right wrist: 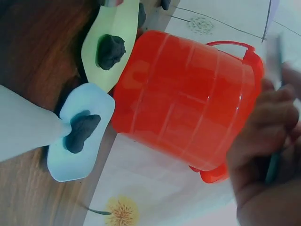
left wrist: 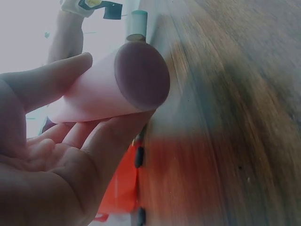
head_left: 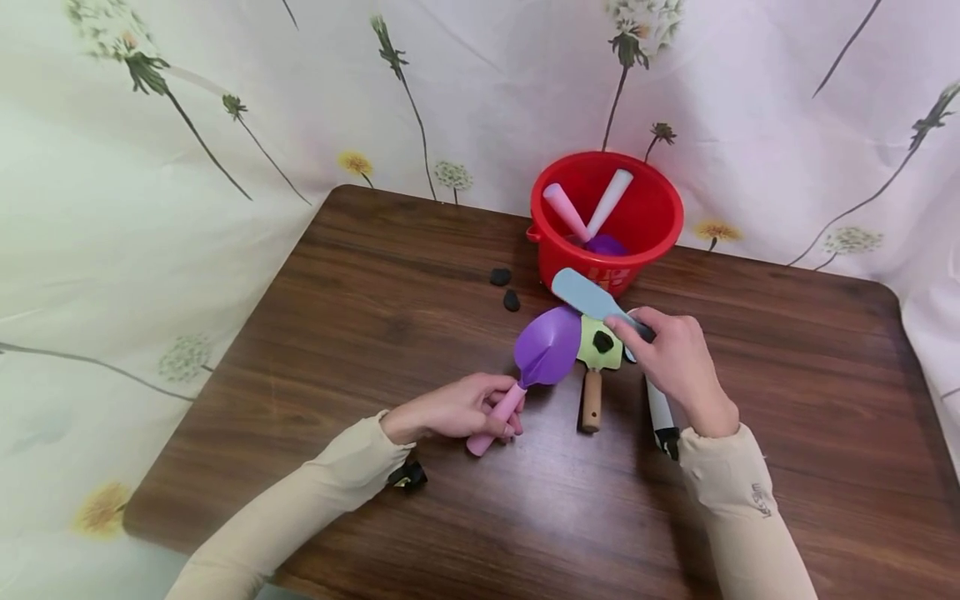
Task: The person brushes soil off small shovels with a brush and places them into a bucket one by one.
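"Pink handle [head_left: 480,444], round-ended, clasped in the left hand [head_left: 465,407] between thumb and bent fingers. And past it?"

"Purple blade [head_left: 550,343], broad and glossy, ridged up the middle, tilted toward the red bucket [right wrist: 174,94]; in the head view, edge to edge with the green trowel [head_left: 611,358], impossible to say whether touching."

"And in the right hand [head_left: 682,358]?"

"Light-blue scoop [head_left: 583,293], long and blunt-tipped, grasped too, raised in front of the bucket."

"Underneath?"

"Green trowel, wooden-handled, with one dark lump [head_left: 603,341] on it. Just beside, a pale-blue shovel [right wrist: 75,167] with a white handle [head_left: 658,406], carrying another dark lump [right wrist: 83,133]."

"Inside the bucket?"

"Second pink handle [head_left: 566,210], white one [head_left: 611,200], both leaning, plus a patch of purple [head_left: 606,246]. To the left, two loose dark lumps [head_left: 501,277]."

"Surface?"

"Dark brown tabletop [head_left: 360,317], wood-grained, round-cornered, softly shiny."

"Around it?"

"White cloth [head_left: 495,92], loosely creased, printed with dandelions."
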The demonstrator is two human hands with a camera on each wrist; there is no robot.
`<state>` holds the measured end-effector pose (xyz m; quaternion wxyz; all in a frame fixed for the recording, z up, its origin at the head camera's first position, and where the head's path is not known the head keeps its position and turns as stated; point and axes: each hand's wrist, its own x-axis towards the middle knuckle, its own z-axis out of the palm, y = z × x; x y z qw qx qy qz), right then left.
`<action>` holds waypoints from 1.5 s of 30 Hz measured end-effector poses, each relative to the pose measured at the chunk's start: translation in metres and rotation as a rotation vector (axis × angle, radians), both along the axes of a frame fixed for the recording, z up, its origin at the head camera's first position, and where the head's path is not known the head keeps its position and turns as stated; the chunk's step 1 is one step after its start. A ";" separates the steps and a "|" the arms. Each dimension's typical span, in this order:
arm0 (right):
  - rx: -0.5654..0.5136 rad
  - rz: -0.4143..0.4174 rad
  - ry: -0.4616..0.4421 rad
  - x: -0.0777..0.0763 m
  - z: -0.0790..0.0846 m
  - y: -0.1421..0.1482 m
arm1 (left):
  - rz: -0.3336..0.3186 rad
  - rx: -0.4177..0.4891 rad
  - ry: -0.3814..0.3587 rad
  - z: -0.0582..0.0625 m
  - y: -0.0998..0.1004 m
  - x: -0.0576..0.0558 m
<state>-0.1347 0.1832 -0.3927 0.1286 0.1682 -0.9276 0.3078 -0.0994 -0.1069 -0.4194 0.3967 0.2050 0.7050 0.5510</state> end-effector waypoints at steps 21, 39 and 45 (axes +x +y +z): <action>0.211 0.282 0.005 0.021 0.013 -0.022 | 0.051 -0.119 0.076 0.009 0.011 0.000; 0.058 0.046 -0.031 0.017 0.022 -0.001 | -0.004 0.002 0.028 0.012 0.004 0.003; -0.003 0.260 -0.203 0.022 0.021 -0.001 | 0.034 0.062 -0.066 0.017 -0.001 0.001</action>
